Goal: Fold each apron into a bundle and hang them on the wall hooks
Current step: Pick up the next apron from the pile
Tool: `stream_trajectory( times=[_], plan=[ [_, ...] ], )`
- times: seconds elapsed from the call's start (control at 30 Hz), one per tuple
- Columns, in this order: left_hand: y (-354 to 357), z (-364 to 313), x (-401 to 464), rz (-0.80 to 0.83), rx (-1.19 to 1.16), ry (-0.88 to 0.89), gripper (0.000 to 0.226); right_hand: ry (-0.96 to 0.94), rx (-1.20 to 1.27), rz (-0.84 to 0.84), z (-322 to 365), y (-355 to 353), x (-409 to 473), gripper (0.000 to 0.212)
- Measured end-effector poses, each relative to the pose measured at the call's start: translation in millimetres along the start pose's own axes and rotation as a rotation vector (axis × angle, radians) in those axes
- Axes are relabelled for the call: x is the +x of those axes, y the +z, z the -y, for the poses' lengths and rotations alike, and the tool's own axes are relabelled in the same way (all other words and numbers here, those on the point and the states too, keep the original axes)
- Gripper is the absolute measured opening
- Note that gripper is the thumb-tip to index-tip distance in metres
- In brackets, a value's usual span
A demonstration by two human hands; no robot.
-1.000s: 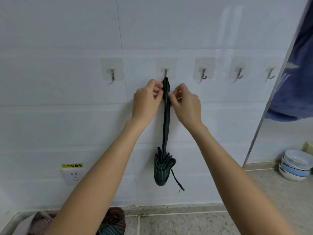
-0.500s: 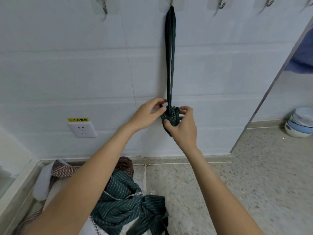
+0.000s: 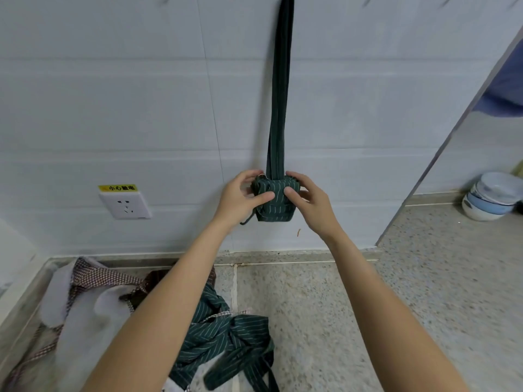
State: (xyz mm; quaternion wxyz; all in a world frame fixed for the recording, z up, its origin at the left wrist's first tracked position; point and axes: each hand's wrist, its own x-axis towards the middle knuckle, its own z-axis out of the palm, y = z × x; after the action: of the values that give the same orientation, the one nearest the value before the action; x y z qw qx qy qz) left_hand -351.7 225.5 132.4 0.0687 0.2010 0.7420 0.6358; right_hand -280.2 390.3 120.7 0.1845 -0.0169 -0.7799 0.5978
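Note:
A dark green striped apron bundle (image 3: 276, 206) hangs against the white tiled wall by its long strap (image 3: 278, 108), which runs up out of the top of the frame. My left hand (image 3: 242, 198) grips the bundle's left side, thumb across its front. My right hand (image 3: 310, 202) grips the right side, thumb on the front too. A loose cord end dangles under the left hand. The hook that bears the strap is out of view; only the tips of neighbouring hooks (image 3: 368, 0) show at the top edge.
On the speckled floor at lower left lies a heap of loose aprons: a green striped one (image 3: 226, 343) and a brown checked one (image 3: 96, 281) with white cloth. A wall socket (image 3: 125, 205) sits left of the bundle. Stacked bowls (image 3: 492, 198) stand at the far right, past a wall corner.
My hands came down from the hook to the bundle and now clasp it from both sides. The bundle has turned its flat striped face forward. The view tilted down.

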Motion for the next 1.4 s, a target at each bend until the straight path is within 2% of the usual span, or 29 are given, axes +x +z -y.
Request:
stream_trajectory(
  times=[0.1,0.2,0.3,0.4,0.5,0.57,0.63,0.73,0.87,0.93,0.97,1.07,1.13,1.23,1.3,1.4],
  plan=[
    [17,6,7,-0.118,0.05,0.036,0.047,-0.086,-0.182,-0.102,-8,4,7,0.031],
    [23,14,13,-0.192,0.165,0.097,0.041,-0.137,-0.391,-0.131,-12,5,19,0.031],
    [23,23,15,-0.231,0.279,0.206,0.04,-0.162,-0.531,-0.149,-12,4,23,0.034],
    [21,21,12,-0.221,0.354,0.238,0.05,-0.171,-0.573,-0.261,-9,4,14,0.039],
    [14,9,-2,-0.105,0.28,0.203,0.066,-0.436,-0.646,-0.475,-2,9,-8,0.027],
    [2,7,-24,-0.109,0.295,0.209,0.066,-0.632,-0.654,-0.504,-2,20,-28,0.016],
    [-13,8,-55,-0.173,0.332,0.221,0.056,-0.732,-0.608,-0.379,-4,35,-49,0.013],
    [-46,34,-113,-0.245,0.487,0.154,0.041,-0.725,-0.539,-0.035,-18,65,-73,0.015],
    [-103,89,-190,-0.216,0.795,-0.108,0.035,-0.544,-0.379,0.356,-40,125,-99,0.021],
    [-126,113,-220,-0.265,0.84,-0.262,0.043,-0.45,-0.441,0.527,-52,156,-109,0.024],
    [-135,124,-233,-0.294,0.859,-0.337,0.05,-0.381,-0.525,0.627,-58,171,-112,0.032],
    [-150,156,-267,-0.287,0.915,-0.522,0.075,-0.107,-0.776,0.925,-71,211,-123,0.082],
    [-151,175,-281,-0.251,0.9,-0.631,0.082,-0.078,-0.862,0.983,-78,228,-129,0.091],
    [-146,193,-288,-0.276,0.809,-0.653,0.08,-0.185,-1.023,0.932,-84,238,-132,0.073],
    [-147,198,-286,-0.393,0.749,-0.632,0.076,-0.314,-1.06,0.845,-87,242,-133,0.058],
    [-162,207,-280,-0.64,0.766,-0.684,0.081,-0.519,-0.983,0.725,-83,255,-128,0.049]
  ],
)
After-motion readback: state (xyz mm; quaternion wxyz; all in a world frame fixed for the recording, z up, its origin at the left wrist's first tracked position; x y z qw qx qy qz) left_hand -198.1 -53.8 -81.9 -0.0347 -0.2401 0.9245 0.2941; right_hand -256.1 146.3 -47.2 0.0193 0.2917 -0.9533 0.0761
